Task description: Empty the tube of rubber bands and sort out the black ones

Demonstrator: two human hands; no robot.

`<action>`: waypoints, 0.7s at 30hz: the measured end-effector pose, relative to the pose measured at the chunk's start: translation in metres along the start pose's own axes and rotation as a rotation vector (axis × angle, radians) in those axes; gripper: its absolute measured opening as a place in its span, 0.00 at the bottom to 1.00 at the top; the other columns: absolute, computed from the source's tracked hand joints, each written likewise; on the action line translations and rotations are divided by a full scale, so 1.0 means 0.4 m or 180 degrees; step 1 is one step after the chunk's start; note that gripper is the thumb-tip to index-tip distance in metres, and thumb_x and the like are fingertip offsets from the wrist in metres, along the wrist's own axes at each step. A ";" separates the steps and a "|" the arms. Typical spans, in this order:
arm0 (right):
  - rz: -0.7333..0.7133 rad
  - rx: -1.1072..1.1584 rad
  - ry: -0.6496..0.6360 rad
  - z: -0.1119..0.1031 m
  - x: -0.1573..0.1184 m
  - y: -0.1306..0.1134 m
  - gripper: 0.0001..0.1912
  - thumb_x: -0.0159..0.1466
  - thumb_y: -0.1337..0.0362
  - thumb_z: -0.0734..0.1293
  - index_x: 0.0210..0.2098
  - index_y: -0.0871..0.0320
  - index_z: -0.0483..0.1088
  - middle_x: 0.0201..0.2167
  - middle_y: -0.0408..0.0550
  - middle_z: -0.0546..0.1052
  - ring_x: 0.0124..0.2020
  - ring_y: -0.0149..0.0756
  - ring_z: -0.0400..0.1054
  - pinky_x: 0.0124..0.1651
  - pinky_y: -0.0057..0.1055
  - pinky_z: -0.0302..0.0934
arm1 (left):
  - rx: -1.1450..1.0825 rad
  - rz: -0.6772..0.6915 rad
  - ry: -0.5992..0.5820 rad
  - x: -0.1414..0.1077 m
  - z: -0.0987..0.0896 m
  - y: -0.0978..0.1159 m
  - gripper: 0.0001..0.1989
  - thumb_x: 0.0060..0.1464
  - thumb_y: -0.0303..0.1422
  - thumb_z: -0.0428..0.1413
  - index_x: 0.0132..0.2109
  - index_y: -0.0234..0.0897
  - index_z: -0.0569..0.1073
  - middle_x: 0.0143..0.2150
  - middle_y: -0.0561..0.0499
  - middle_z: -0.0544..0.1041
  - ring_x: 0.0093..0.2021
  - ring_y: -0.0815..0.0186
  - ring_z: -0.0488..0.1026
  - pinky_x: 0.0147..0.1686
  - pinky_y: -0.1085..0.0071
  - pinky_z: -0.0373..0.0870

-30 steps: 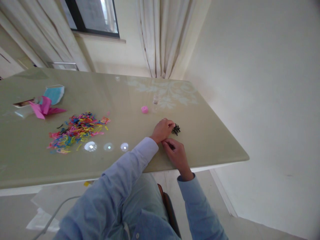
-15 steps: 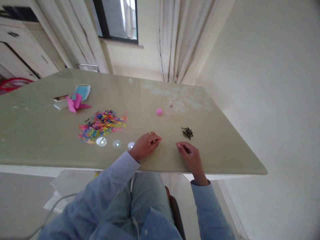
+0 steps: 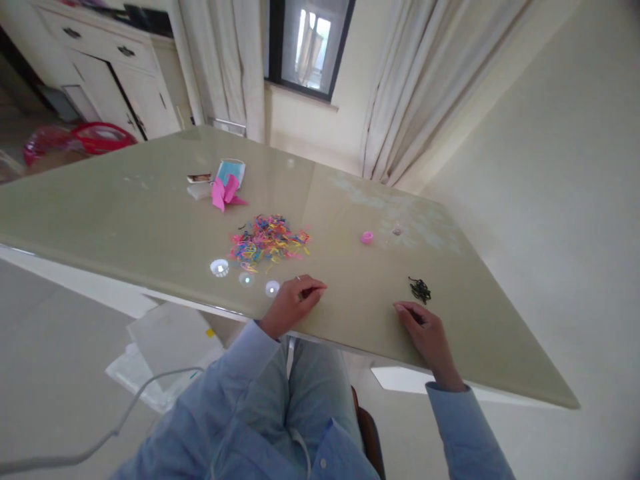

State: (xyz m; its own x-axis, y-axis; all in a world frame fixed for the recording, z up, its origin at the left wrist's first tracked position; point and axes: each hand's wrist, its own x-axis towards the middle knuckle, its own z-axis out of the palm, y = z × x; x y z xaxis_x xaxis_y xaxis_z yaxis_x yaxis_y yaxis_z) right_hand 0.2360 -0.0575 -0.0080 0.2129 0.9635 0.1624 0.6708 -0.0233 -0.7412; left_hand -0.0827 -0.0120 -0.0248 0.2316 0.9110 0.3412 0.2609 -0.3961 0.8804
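Observation:
My left hand (image 3: 295, 303) rests at the table's front edge, thumb and forefinger pinched together; anything between them is too small to make out. Behind it lies a loose pile of multicoloured bands (image 3: 270, 240). My right hand (image 3: 425, 332) is also closed in a pinch, to the right, and its fingertips show nothing I can name. Just beyond that hand sits a small heap of black bands (image 3: 420, 290), apart from the fingers. A small pink round object (image 3: 367, 237) stands farther back, between the two piles.
On the green table (image 3: 125, 220), a pink folded paper (image 3: 226, 193) lies by a blue face mask (image 3: 231, 172) and a small packet (image 3: 199, 178). A small clear item (image 3: 397, 231) is at the back right. A cable (image 3: 135, 400) runs at lower left.
The view has turned left and tilted, so the table things appear farther right. My hands look farther apart, both still pinched near the front edge.

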 end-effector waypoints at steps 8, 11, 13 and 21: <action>-0.0580 0.0341 -0.0825 0.108 0.055 -0.201 0.19 0.63 0.49 0.67 0.37 0.59 0.80 0.26 0.48 0.78 0.24 0.34 0.68 0.28 0.30 0.63 | -0.0971 -0.0380 0.0230 0.007 0.001 -0.003 0.11 0.57 0.36 0.58 0.39 0.35 0.82 0.35 0.48 0.81 0.34 0.66 0.75 0.35 0.72 0.69; -0.0993 0.0293 -0.1272 0.175 0.102 -0.292 0.16 0.65 0.53 0.67 0.42 0.58 0.79 0.28 0.47 0.78 0.25 0.31 0.67 0.29 0.28 0.62 | -0.1113 -0.0402 0.0132 0.009 0.000 -0.001 0.12 0.57 0.37 0.57 0.40 0.34 0.82 0.34 0.48 0.81 0.32 0.67 0.75 0.33 0.72 0.69; -0.1275 0.0290 -0.1448 0.225 0.144 -0.338 0.15 0.65 0.55 0.67 0.44 0.59 0.79 0.29 0.46 0.78 0.26 0.30 0.67 0.30 0.27 0.61 | -0.1093 -0.0342 0.0123 0.008 -0.001 0.000 0.12 0.57 0.36 0.57 0.41 0.34 0.81 0.35 0.47 0.82 0.33 0.66 0.75 0.34 0.72 0.70; -0.1995 -0.0049 -0.1880 0.432 0.284 -0.411 0.12 0.65 0.64 0.66 0.43 0.60 0.79 0.33 0.46 0.80 0.30 0.30 0.67 0.35 0.26 0.59 | -0.0744 -0.0217 0.0067 0.006 0.001 0.003 0.09 0.58 0.32 0.56 0.40 0.37 0.82 0.37 0.48 0.83 0.36 0.64 0.77 0.38 0.69 0.72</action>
State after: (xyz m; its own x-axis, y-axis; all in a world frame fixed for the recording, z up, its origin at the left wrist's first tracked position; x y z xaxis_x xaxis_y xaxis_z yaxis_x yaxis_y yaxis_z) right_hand 0.0271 0.1018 0.0199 -0.6016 0.7804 0.1702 0.5513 0.5599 -0.6185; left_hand -0.0814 -0.0105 -0.0230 0.2008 0.9378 0.2831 0.0506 -0.2985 0.9531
